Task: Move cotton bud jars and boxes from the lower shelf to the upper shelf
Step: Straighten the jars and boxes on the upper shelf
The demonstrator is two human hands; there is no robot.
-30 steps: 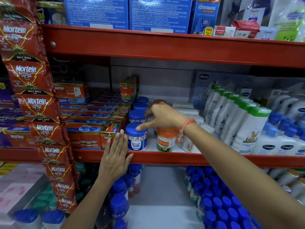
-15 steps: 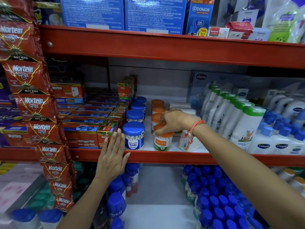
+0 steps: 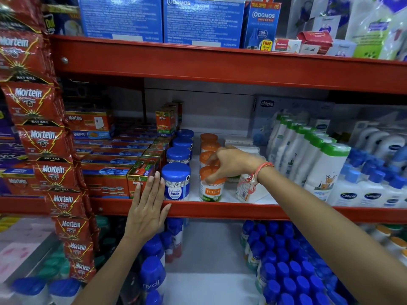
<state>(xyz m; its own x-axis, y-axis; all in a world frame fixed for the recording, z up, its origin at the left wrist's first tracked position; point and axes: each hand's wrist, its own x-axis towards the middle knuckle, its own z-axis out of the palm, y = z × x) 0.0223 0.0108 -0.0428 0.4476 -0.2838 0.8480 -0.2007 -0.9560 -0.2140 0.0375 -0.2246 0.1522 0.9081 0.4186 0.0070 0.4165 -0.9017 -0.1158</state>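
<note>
On the middle red shelf (image 3: 220, 211) stand two rows of cotton bud jars. A blue-lidded Johnson's buds jar (image 3: 176, 181) heads the left row, with more blue-lidded jars (image 3: 178, 155) behind it. An orange-lidded Tulips jar (image 3: 211, 186) heads the right row, and more orange-lidded jars (image 3: 208, 138) stand behind. My right hand (image 3: 231, 162) curls over the front Tulips jar's lid, fingers on its top and side. My left hand (image 3: 147, 208) lies flat and open against the shelf edge, beside the blue jar. A clear cotton bud box (image 3: 245, 190) sits under my right wrist.
Mortein boxes (image 3: 141, 179) fill the shelf left of the jars, and Mortein sachet strips (image 3: 44, 137) hang at far left. White lotion bottles (image 3: 326, 170) crowd the right. Odomos boxes (image 3: 202, 20) line the top shelf. Blue-capped bottles (image 3: 293, 260) fill the shelf below.
My right hand moved from the blue jar's lid rightward onto the front Tulips jar and settled there. My left hand stayed flat on the shelf edge.
</note>
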